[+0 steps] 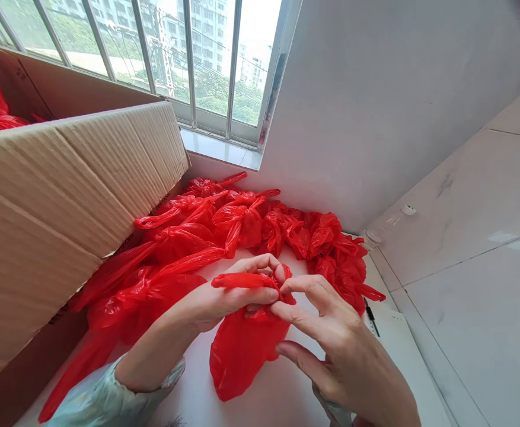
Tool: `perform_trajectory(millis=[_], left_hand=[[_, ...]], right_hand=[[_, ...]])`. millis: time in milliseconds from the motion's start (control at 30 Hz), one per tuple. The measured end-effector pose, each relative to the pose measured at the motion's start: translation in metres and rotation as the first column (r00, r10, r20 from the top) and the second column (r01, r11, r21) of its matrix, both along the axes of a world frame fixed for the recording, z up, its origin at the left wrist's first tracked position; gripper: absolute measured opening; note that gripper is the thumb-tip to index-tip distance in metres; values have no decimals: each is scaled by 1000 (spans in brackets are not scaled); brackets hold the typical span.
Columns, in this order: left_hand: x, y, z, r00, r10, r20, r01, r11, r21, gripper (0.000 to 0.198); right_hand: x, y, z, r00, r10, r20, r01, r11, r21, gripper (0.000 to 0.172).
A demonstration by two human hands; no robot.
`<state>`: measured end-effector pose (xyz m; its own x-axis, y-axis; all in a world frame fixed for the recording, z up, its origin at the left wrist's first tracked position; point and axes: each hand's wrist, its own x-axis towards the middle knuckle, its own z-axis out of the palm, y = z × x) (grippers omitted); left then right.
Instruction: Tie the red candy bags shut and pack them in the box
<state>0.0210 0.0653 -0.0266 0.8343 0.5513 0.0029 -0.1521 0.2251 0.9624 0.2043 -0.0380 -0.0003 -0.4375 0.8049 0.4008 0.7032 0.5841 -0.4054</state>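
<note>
A red plastic bag (248,356) hangs between my hands over the white table, its full lower part drooping and its contents hidden. My left hand (233,296) pinches the gathered top, with thumb and fingers closed on it and one handle loop lying across the hand. On the right, my right hand (331,332) reaches to the same gathered neck. Its index and middle fingertips touch the plastic by the left fingertips, while its thumb stands apart, lower down. Whether those right fingertips grip a bit of plastic is hard to make out.
Several knotted red bags (184,237) lie along the wall and curve round to the right. A large cardboard box (77,178) stands at left with red plastic inside. A black pen (370,317) and a clear bottle (382,231) are at right. Behind is a barred window (210,65).
</note>
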Motion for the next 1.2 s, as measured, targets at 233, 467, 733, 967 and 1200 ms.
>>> perform_trajectory(millis=[233, 467, 733, 967, 1200], left_hand=[[-7, -5, 1, 991, 74, -110, 6, 802, 597, 24], [-3, -10, -3, 879, 461, -124, -58, 361, 931, 20], [0, -6, -1, 869, 491, -67, -124, 347, 930, 18], [-10, 1, 6, 960, 208, -187, 79, 440, 895, 28], [-7, 0, 10, 980, 134, -149, 14, 696, 718, 37]], right_hand=[[11, 26, -18, 878, -144, -456, 74, 983, -167, 61], [6, 49, -32, 861, -240, -448, 9, 888, -459, 48], [6, 55, -36, 844, -158, -513, -126, 870, -476, 28], [14, 52, -31, 885, -155, -440, 24, 957, -288, 22], [13, 49, -25, 874, -266, -407, 173, 952, -251, 20]])
